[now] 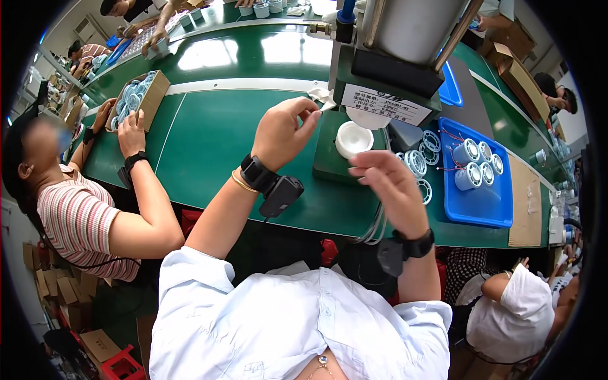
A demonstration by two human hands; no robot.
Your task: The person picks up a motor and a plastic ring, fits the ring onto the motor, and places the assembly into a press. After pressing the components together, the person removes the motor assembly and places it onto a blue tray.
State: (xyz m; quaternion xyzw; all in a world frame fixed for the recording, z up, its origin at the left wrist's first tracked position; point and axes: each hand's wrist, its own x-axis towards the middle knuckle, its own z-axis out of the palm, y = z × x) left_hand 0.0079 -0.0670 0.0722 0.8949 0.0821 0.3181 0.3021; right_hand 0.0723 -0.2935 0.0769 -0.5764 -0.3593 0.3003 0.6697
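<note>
Pale-blue buttoned shirt [272, 316] worn; black wristbands [255, 171] fitted with boxy dark modules [282, 195]; gold bangle [243, 183], pendant necklace [323, 360] also worn.

We log a metal press [411, 28]: below, smooth white plastic cup [354, 140]; right, glossy blue plastic tray [472, 208]; left, glossy green tabletop [215, 133], matt cardboard box [156, 101].

Two wearer's hands [286, 134] [398, 190] showing, one press [405, 60] standing, one white cup [353, 139] sitting under, five motors [468, 178] chilling in one blue tray [484, 208].
</note>
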